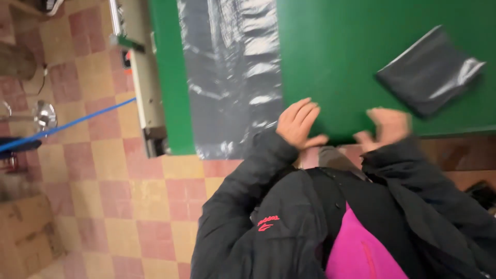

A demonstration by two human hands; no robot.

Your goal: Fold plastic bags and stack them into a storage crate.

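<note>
Green covers the table (351, 57), and both hands rest at its near edge with nothing in them. The left hand (298, 124) lies palm down on the edge, its fingers (305, 111) stretched out and close together, thumb pointing toward three o'clock; it touches only the green top, just beside the lower corner of a long sheet of grey plastic film (232, 77) at its ten o'clock. The right hand (387, 126) is blurred, so I cannot tell for sure how its fingers lie; they seem loosely open and bare, at the table edge. A dark grey plastic bag (429, 70) lies flat on the table at the right hand's one o'clock, near but not touched.

Judging by this, the hands are between grips, settled at the edge rather than working anything. Taking up either the film or the bag would call for a reach forward and a pinch at a corner, since both lie thin and flat.

Black jacket sleeves and a pink garment (356, 253) fill the lower frame. At nine o'clock lie a checkered tile floor (119, 206), a cardboard box (26, 232) and a blue strap (77, 121).
</note>
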